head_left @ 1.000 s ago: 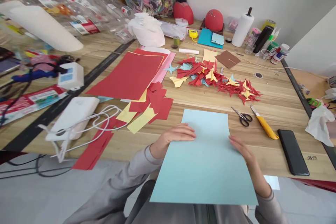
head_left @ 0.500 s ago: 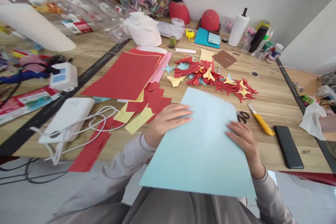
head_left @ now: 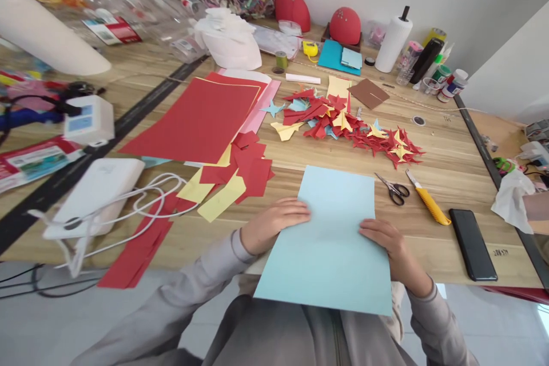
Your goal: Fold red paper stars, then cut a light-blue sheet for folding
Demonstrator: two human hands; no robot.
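A light blue sheet of paper (head_left: 330, 234) lies flat at the table's front edge, its near end reaching over my lap. My left hand (head_left: 277, 223) holds its left edge, fingers together on top and thumb hidden. On the right edge my right hand (head_left: 388, 243) has the same hold, fingertips on the paper. Black scissors (head_left: 395, 190) lie right of the sheet, beside a yellow utility knife (head_left: 431, 203). Left of it are red paper pieces (head_left: 256, 174) and yellow strips (head_left: 223, 197). Folded red, yellow and blue stars (head_left: 334, 120) are heaped beyond the sheet.
Large red sheets (head_left: 201, 120) lie left of centre. A white power bank (head_left: 96, 197) with a tangled cable is at front left, a black phone (head_left: 473, 245) at front right. Bottles (head_left: 452, 84) stand at the back right. Another person's arm (head_left: 539, 206) shows at the right edge.
The blue sheet has come down flatter onto the table and now looks narrower. Both hands have moved slightly with it, and the scissors are now fully uncovered.
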